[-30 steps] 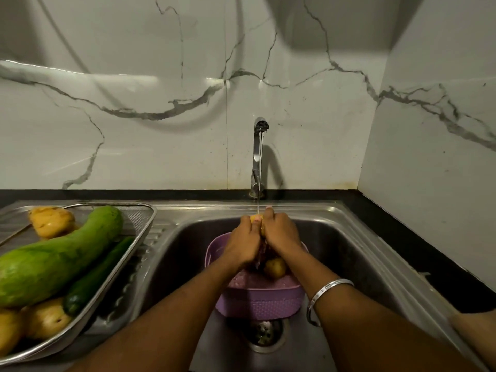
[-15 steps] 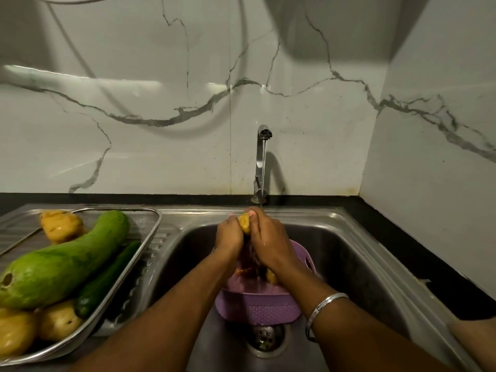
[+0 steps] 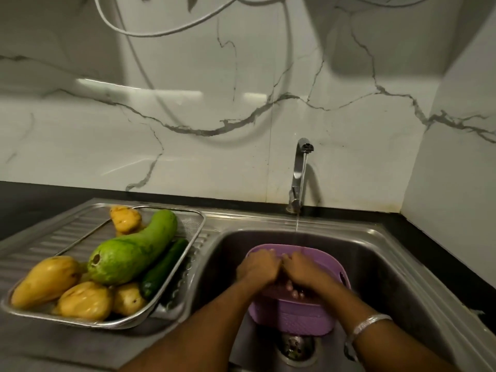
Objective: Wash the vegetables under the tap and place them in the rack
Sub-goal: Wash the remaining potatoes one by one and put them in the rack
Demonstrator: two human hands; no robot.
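My left hand (image 3: 259, 267) and my right hand (image 3: 304, 271) reach side by side, knuckles up, into a purple plastic basket (image 3: 292, 318) standing in the steel sink (image 3: 389, 264). Their fingers curl downward inside the basket, and whatever they touch is hidden beneath them. A thin stream runs from the tap (image 3: 300, 173) and falls just behind the hands. On the drainboard to the left stands the metal mesh rack (image 3: 166, 208). It holds several yellow vegetables (image 3: 45, 280), a large green gourd (image 3: 131, 253) and a dark green cucumber (image 3: 163, 267).
The sink drain (image 3: 295, 345) lies just in front of the basket. A silver bangle (image 3: 367, 322) circles my right wrist. Marble walls close off the back and right side, with a dark counter edge (image 3: 442, 251) along the sink. A white cable (image 3: 150, 33) hangs on the wall above.
Both hands have dropped from under the tap into the purple basket. The yellow vegetable they held in the stream no longer shows. The camera has swung left, showing more of the rack.
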